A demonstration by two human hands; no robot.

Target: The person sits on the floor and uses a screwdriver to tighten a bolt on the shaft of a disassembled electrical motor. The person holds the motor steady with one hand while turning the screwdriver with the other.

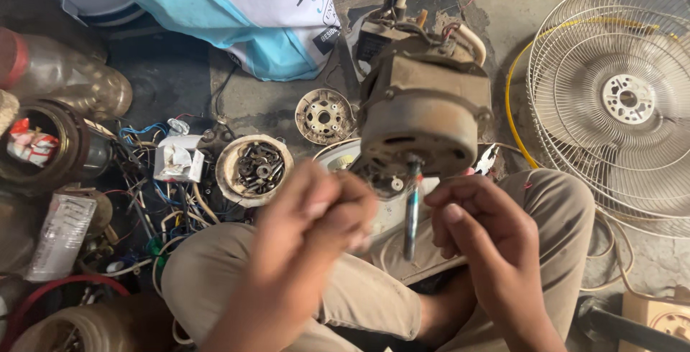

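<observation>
The fan motor is a round, dusty brown housing with a square plate behind it and loose wires on top. It stands above the knees of the person, in the middle of the view, and its thin metal shaft points down toward the camera. The left hand is blurred, with the fingers curled together just beside the shaft; I cannot tell if it holds anything. The right hand is half closed near the shaft on the other side, and contact is not clear.

The floor around is crowded (little free room). A cream fan grille lies at the right edge, a small bowl of screws is left of the motor, and tangled wires and jars fill the left side.
</observation>
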